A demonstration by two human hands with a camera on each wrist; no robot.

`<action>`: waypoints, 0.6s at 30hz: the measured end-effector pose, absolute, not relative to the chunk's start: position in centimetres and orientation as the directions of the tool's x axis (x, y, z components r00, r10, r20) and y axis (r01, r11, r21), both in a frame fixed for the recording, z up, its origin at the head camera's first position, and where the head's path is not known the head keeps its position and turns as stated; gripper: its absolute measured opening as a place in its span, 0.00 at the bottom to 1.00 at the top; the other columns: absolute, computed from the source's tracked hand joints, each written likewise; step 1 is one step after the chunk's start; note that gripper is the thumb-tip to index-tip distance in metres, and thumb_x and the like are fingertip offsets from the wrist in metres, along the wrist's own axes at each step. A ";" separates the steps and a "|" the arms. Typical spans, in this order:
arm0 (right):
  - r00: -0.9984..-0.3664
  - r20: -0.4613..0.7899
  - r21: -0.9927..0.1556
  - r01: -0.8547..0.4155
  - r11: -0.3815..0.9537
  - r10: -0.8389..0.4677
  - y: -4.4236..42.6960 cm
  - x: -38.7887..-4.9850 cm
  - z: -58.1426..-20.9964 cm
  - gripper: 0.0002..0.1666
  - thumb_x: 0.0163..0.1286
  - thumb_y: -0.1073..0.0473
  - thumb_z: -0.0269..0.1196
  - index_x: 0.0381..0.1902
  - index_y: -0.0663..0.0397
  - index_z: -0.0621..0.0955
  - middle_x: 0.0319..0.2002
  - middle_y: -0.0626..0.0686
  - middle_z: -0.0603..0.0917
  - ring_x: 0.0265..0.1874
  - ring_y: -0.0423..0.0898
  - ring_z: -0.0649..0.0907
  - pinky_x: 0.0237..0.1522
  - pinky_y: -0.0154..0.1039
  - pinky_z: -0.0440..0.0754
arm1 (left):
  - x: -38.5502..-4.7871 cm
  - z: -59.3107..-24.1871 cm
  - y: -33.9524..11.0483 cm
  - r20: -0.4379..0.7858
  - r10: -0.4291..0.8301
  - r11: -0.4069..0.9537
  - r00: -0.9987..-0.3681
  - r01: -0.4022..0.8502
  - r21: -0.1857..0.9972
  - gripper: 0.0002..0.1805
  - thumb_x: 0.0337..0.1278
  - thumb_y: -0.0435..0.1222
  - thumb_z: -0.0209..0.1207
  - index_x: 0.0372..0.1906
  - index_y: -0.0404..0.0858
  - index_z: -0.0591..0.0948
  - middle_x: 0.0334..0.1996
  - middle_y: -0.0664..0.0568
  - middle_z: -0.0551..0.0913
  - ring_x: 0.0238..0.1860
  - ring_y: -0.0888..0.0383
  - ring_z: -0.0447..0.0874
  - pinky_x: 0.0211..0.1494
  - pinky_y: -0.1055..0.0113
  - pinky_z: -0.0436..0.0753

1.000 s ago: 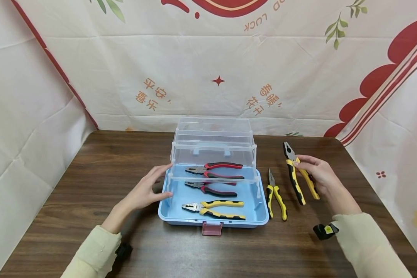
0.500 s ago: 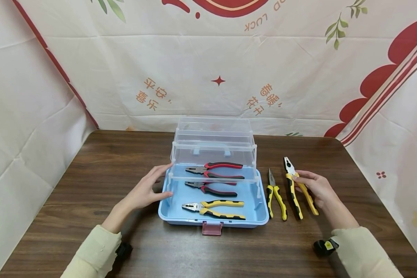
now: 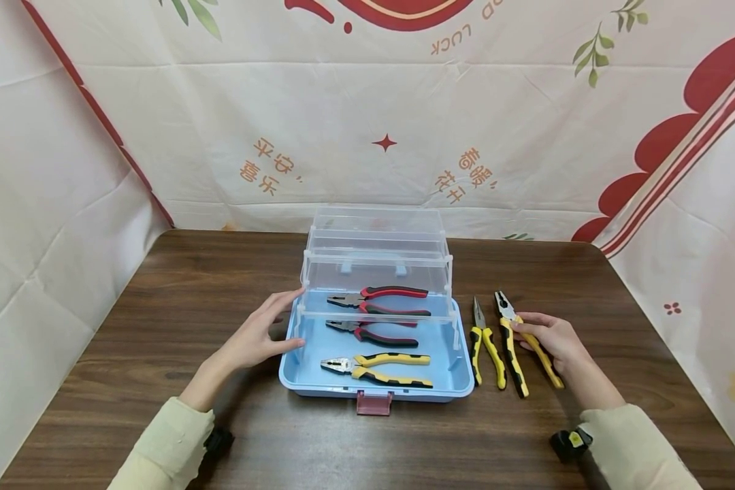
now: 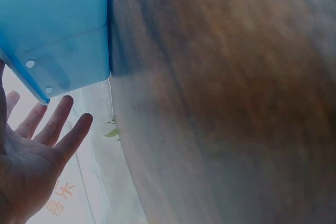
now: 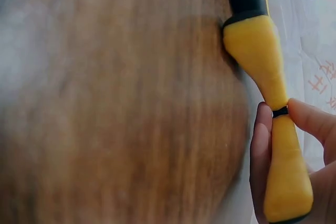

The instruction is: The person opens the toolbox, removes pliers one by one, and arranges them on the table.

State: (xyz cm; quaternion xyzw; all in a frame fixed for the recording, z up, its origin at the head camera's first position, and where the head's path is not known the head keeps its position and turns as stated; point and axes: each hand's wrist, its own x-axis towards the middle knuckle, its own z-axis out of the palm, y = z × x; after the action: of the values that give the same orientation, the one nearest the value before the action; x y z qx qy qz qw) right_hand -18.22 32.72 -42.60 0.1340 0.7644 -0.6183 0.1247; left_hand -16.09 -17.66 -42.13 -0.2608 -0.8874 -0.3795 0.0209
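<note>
My right hand [image 3: 551,340] pinches yellow-and-black combination pliers [image 3: 510,337] by the right handle, and their jaws point away from me. In the right wrist view, thumb and fingers meet on the yellow handle [image 5: 287,171]. The pliers are at the table surface, just right of yellow-and-black needle-nose pliers [image 3: 484,347]. My left hand [image 3: 260,333], fingers extended and spread, rests at the left rim of a light blue toolbox [image 3: 447,374]. Inside lie two red-and-black pliers [image 3: 398,292] and one yellow-and-black pair [image 3: 392,371]. In the left wrist view, fingertips are near the box's blue wall [image 4: 58,30].
Clear plastic trays [image 3: 376,238] fold up above the back of the toolbox and partly cover the red-and-black pliers. A pinkish latch [image 3: 373,403] hangs at the front. The brown wooden table [image 3: 220,272] meets a printed white cloth [image 3: 343,102] at its back and sides.
My right hand has come nearer and slightly left, lowering the combination pliers to the table beside the needle-nose pliers. My left hand has stayed in place at the toolbox.
</note>
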 end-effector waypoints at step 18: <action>-0.942 -0.335 -0.878 0.321 0.356 0.022 32.1 -18.3 -42.5 0.34 0.58 0.56 0.62 0.55 0.74 0.65 0.34 0.50 0.79 0.31 0.42 0.81 0.34 0.38 0.78 | -15.9 -41.9 -17.5 0.232 0.448 0.578 -0.863 0.478 0.662 0.43 0.44 0.50 0.62 0.67 0.50 0.56 0.60 0.50 0.61 0.56 0.53 0.62 0.53 0.49 0.66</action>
State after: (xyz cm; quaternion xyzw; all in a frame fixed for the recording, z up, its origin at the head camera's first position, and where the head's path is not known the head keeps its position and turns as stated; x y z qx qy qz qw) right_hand -18.30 32.07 -42.48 0.1056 0.8125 -0.5575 0.1338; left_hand -15.93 -17.55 -41.92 -0.2606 -0.8879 -0.3786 0.0198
